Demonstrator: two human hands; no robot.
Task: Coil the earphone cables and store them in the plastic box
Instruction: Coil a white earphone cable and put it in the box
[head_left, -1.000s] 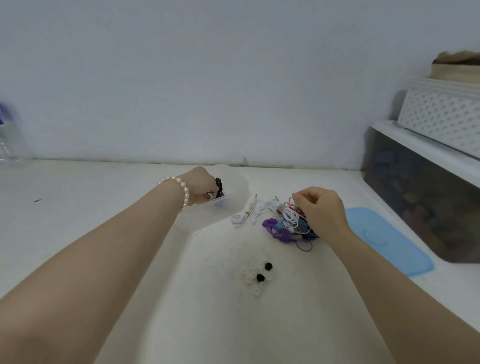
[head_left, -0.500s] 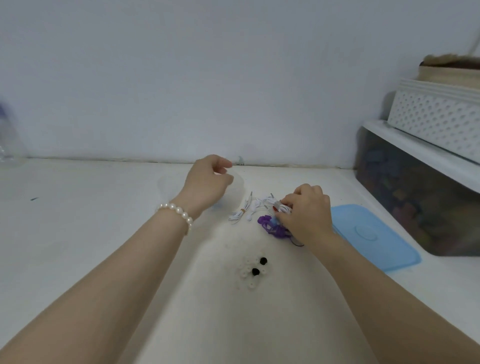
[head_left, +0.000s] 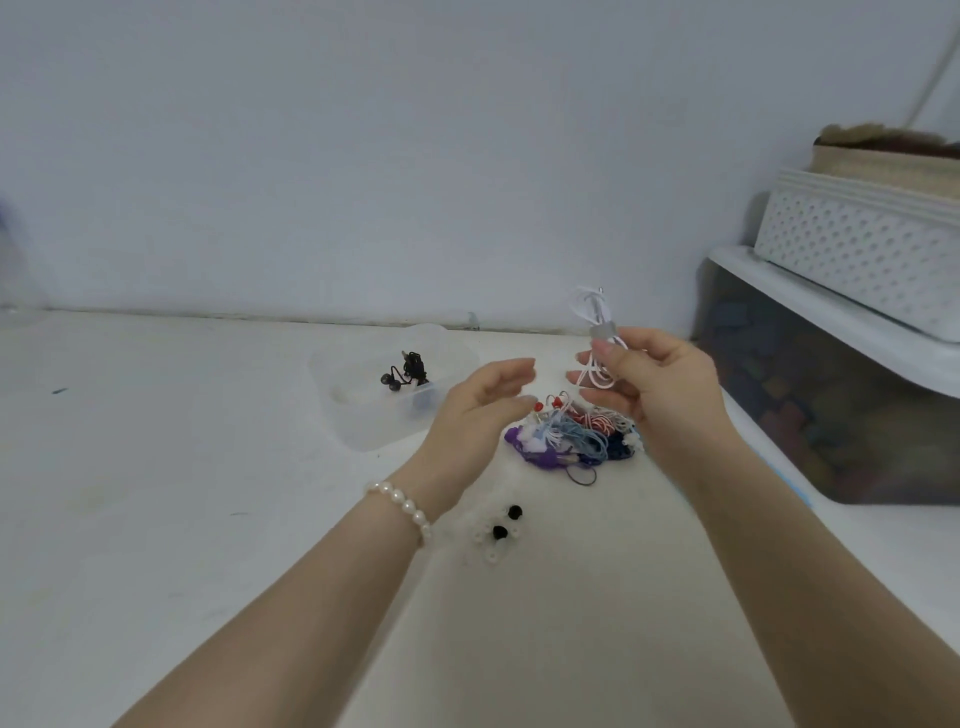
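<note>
A clear plastic box stands on the white table, left of centre, with black earphones inside. My right hand is raised above the table and pinches a white earphone cable that is looped and bound with a grey tie. My left hand hovers beside it with relaxed fingers and holds nothing. Below both hands lies a tangled pile of coloured earphone cables: purple, light blue, red-white and dark blue.
Several loose ear tips, white and black, lie on the table near my left wrist. A dark storage bin with a white lid stands at the right, a white perforated basket on top. A blue lid edge shows beside the bin.
My left hand has left the box and come to the middle, empty. My right hand has lifted a white cable out of the pile. The black earphones now lie in the box.
</note>
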